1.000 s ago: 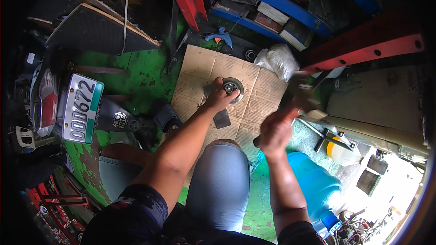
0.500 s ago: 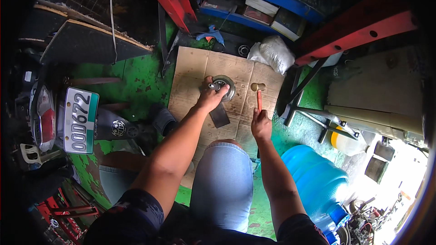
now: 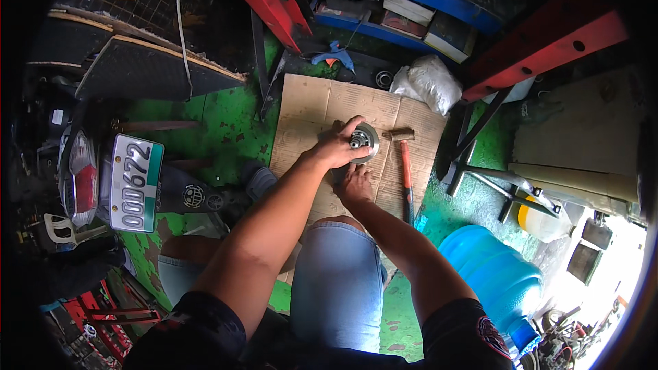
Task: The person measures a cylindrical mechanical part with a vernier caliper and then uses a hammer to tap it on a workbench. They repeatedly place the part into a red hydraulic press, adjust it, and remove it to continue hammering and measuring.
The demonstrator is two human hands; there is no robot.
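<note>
Head view: the work sits on a flat sheet of brown corrugated cardboard (image 3: pixel 301 106) laid over a worn green-painted floor (image 3: pixel 229 123). The round grey metal part with a raised central hub (image 3: pixel 370 141) is near the middle of the sheet, hub side up; its underside is hidden, so its support cannot be confirmed.

Left hand (image 3: pixel 336 148): thumb and fingers are spread partly open around the hub side, gripping the part from its left. Right hand (image 3: pixel 358 183): fingers are bent, just below the part's near edge and over a dark flat block (image 3: pixel 338 175). Whether they grip the block, the part or neither cannot be told.

The hammer with an orange-red and black handle (image 3: pixel 406 168) lies unheld on the cardboard, right of the part, its head toward the far side.

Step in hand, as judged: two-handed steadying or positioning of the part. The next move appears to call for a firm left grip, a level part and a settled right-hand hold. Should the hammer be used, fingers must first be clear of the hub.
</note>
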